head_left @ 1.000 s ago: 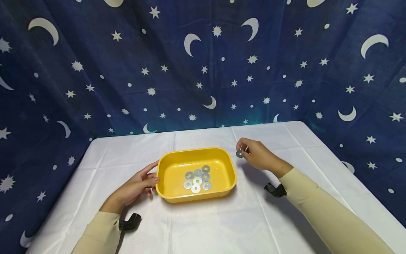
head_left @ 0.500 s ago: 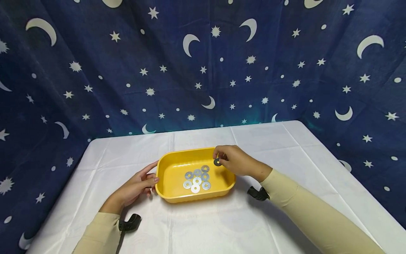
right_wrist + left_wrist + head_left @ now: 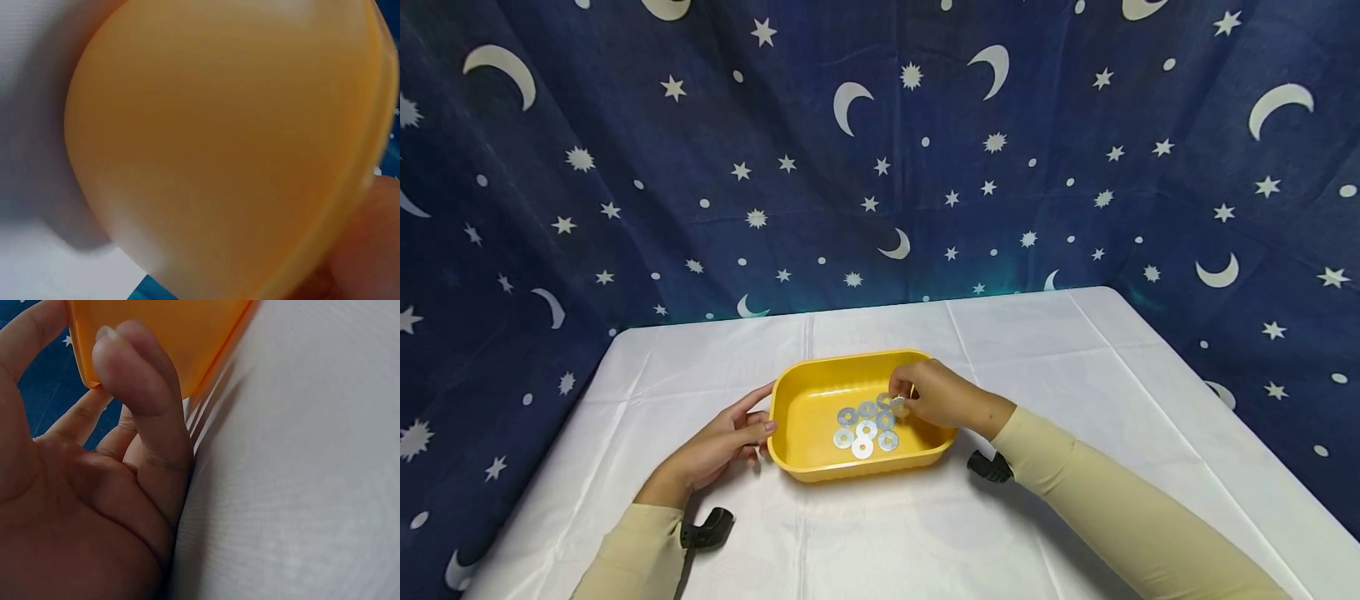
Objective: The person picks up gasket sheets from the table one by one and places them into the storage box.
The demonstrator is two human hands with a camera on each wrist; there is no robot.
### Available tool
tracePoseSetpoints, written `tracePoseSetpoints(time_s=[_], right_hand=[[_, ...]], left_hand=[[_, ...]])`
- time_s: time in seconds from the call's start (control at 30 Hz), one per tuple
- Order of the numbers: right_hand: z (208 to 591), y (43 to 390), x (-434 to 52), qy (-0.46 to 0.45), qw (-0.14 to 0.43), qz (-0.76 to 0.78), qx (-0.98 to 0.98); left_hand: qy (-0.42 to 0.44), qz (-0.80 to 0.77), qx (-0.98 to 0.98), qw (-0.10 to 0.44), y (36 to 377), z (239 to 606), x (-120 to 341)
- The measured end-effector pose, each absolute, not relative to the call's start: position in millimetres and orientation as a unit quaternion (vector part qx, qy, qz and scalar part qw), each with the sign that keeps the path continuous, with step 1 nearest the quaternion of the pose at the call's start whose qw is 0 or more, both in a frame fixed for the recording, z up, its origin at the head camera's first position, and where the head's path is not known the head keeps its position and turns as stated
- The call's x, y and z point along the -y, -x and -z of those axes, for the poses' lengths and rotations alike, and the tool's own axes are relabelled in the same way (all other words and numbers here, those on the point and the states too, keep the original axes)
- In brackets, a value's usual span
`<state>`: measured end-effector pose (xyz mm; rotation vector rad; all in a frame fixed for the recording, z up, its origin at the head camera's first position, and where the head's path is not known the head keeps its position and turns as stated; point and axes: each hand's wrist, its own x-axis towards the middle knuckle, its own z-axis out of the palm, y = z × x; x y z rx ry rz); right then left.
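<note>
The right hand [image 3: 936, 396] reaches over the far right part of the yellow tray [image 3: 805, 392], its fingers curled together and pinching a single washer [image 3: 898, 407] just above the tray floor. That washer hangs right at the far right edge of the pile of washers [image 3: 865, 425], which lies flat on the tray's floor, a little right of its middle; whether the pinched one already touches the pile I cannot tell. The right wrist view shows only the tray's rounded outer wall [image 3: 206, 156], very near and blurred, with a bit of finger at the lower corner.

The left hand [image 3: 722, 437] rests on the worktop [image 3: 1075, 367] against the tray's left wall. Its fingers are mostly straight and relaxed, the fingertips [image 3: 125, 350] laid on the outer wall below the rim, with the thumb on the far side of that corner; nothing is clasped in it.

The tray sits about the middle of the white-covered worktop. Behind it hangs a dark blue cloth [image 3: 880, 150] printed with moons and stars. Both arms wear pale beige sleeves [image 3: 1120, 508].
</note>
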<state>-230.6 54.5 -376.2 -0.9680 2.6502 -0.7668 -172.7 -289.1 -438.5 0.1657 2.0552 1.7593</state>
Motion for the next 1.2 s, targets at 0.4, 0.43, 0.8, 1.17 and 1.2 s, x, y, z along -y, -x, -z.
tracePoseSetpoints(time_s=[0.4, 0.43, 0.8, 1.17, 1.2], right_hand=[[384, 228, -46, 0.318, 0.143, 0.213, -0.913], [385, 228, -45, 0.319, 0.144, 0.208, -0.913], [388, 226, -49, 0.33, 0.144, 0.167, -0.918], [398, 223, -48, 0.382, 0.066, 0.126, -0.913], [399, 223, -48, 0.38, 0.065, 0.125, -0.914]], left_hand=[[-0.051, -0.638, -0.739, 0.212, 169, 445, 293], [-0.05, -0.638, -0.739, 0.212, 169, 446, 293], [-0.058, -0.634, -0.741, 0.216, 172, 440, 286], [-0.058, -0.63, -0.744, 0.213, 173, 440, 288], [-0.056, -0.632, -0.743, 0.214, 172, 440, 288]])
